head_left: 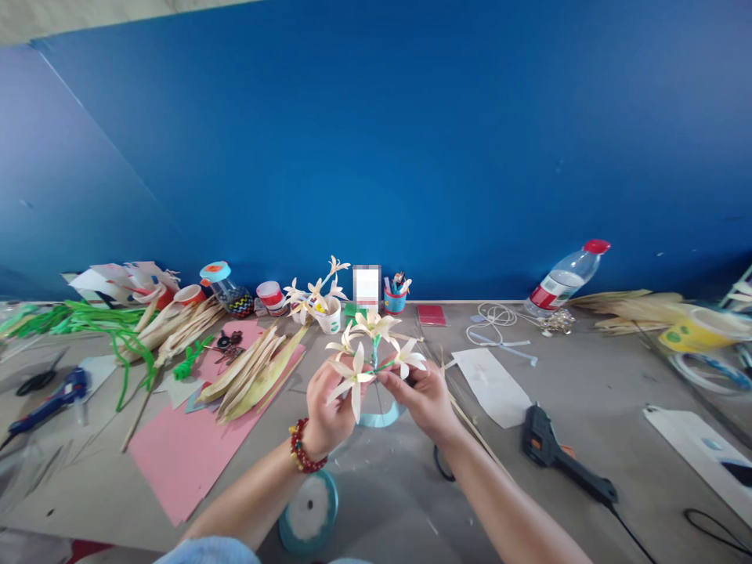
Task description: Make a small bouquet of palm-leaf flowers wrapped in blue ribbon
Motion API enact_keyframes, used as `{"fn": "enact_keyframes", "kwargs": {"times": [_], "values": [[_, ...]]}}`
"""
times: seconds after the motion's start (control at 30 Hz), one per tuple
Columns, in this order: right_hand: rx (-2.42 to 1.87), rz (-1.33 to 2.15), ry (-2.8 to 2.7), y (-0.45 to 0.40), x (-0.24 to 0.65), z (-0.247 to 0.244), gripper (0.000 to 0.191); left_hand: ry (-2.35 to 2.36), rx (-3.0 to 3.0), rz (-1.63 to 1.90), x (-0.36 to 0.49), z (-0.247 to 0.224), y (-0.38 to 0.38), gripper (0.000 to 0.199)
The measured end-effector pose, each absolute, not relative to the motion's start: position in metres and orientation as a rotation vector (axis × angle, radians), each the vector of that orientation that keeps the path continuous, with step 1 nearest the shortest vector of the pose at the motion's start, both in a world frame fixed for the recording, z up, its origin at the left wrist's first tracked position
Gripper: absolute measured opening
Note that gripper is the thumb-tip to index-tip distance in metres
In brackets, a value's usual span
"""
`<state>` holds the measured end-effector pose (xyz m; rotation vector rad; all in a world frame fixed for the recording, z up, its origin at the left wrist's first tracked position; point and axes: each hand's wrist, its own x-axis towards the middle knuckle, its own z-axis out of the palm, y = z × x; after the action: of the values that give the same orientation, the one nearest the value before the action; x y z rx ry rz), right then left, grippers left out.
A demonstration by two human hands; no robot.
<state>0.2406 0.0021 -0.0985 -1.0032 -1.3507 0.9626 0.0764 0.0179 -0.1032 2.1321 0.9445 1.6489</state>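
Note:
Both hands hold a spray of cream artificial flowers (354, 377) with green-wrapped stems, raised above the table in the middle. My left hand (329, 399) is closed around the stem at the lower left bloom. From the other side, the thumb and fingers of my right hand (420, 395) pinch a green stem below the right bloom. A loop of pale blue ribbon (379, 417) hangs or lies just beneath the hands; whether it is joined to the stems I cannot tell. Nearer to me lies a ribbon spool (309, 511), beside my left forearm.
Pink paper (182, 454) and dried husks (252, 376) lie at left, near a blue glue gun (50, 403). On the right are a black glue gun (564, 458), white paper (492, 387) and a tilted bottle (567, 278). A cup with similar flowers (329, 317) stands by the blue wall.

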Motion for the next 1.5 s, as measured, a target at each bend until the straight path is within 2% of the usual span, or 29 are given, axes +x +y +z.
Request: {"fn": "enact_keyframes", "kwargs": {"times": [0.27, 0.67, 1.1, 1.3, 1.4, 1.5], "values": [[-1.003, 0.884, -1.373, 0.001, 0.240, -0.098, 0.035, 0.959, 1.997, 1.507, 0.075, -0.107, 0.018, 0.004], [-0.967, 0.883, -1.299, 0.002, 0.234, -0.113, 0.027, 0.866, 1.945, 1.680, 0.081, -0.100, 0.014, 0.003], [-0.902, 1.007, -1.148, 0.002, 0.229, -0.120, 0.027, 0.794, 2.088, 1.749, 0.082, -0.091, 0.014, 0.009], [-0.836, 1.122, -1.079, 0.005, 0.229, -0.119, 0.026, 0.804, 2.067, 1.709, 0.082, -0.107, 0.019, 0.012], [-0.778, 1.231, -1.000, 0.007, 0.229, -0.115, 0.027, 0.870, 1.919, 1.643, 0.083, -0.116, 0.021, 0.004], [-0.752, 1.273, -0.930, 0.008, 0.227, -0.114, 0.027, 0.868, 1.686, 1.577, 0.085, -0.118, 0.022, 0.007]]}}
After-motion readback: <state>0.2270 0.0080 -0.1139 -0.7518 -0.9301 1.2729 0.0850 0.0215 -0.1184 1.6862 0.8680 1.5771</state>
